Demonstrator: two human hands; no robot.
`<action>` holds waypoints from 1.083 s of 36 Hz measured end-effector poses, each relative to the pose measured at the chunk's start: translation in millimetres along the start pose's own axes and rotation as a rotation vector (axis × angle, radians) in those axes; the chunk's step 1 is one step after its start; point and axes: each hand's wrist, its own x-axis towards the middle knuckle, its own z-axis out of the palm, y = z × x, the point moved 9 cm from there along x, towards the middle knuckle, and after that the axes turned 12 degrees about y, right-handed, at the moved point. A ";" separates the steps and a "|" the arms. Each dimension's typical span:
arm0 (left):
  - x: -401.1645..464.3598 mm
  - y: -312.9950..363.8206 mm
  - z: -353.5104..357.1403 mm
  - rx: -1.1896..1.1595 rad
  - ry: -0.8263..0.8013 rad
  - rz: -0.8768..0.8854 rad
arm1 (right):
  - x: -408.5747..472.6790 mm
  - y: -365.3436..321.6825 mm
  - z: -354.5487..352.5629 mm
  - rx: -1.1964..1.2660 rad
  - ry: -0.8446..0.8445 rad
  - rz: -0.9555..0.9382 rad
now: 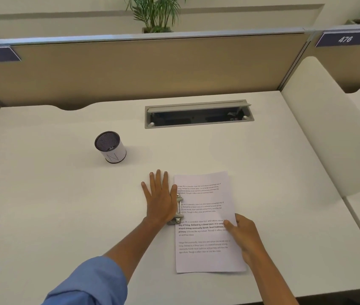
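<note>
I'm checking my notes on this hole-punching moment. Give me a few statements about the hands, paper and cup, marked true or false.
1. The left hand presses flat on the silver metal hole punch. True.
2. The printed white paper sheet lies left of the punch. False: it extends to the right.
3. The right hand holds the sheet's right edge. True.
4. The white-wrapped black mesh cup lies on its side. False: it stands upright.
</note>
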 end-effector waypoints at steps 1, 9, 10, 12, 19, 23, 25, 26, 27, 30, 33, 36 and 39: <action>0.0 -1.2 1.0 0.003 0.008 0.000 | 0.3 -0.3 0.3 -0.010 -0.002 0.003; 3.3 -10.9 12.6 0.093 0.082 0.060 | 10.7 2.8 4.9 -0.071 -0.010 0.038; 3.5 -13.0 14.2 0.106 0.095 0.070 | 12.3 4.1 5.0 -0.082 -0.008 0.045; 4.6 -16.2 17.3 0.119 0.125 0.084 | 15.3 5.6 5.8 -0.097 -0.015 0.056; 6.8 -17.2 22.0 0.116 0.146 0.114 | 18.4 6.3 6.9 -0.101 -0.037 0.116; 6.0 -17.1 22.5 0.120 0.128 0.118 | 19.5 8.1 7.4 -0.109 -0.040 0.147; 5.8 -17.0 22.1 0.127 0.113 0.113 | 18.4 7.1 7.8 -0.108 -0.039 0.147; 5.5 -16.4 21.4 0.134 0.106 0.112 | 17.9 6.6 8.1 -0.109 -0.038 0.146; 5.3 -15.5 20.5 0.139 0.099 0.111 | 17.4 6.1 8.1 -0.110 -0.035 0.145; 4.7 -12.6 16.6 0.137 0.063 0.091 | 13.9 1.5 8.0 -0.120 -0.032 0.132; 3.0 -8.7 12.3 0.149 0.012 0.074 | 8.7 -3.9 6.7 -0.128 -0.035 0.125; 2.3 -6.1 8.1 0.162 -0.037 0.047 | 3.4 -7.6 5.6 -0.126 -0.038 0.119; 2.9 0.8 3.5 0.105 -0.081 0.007 | -1.1 -9.6 3.5 -0.120 -0.027 0.116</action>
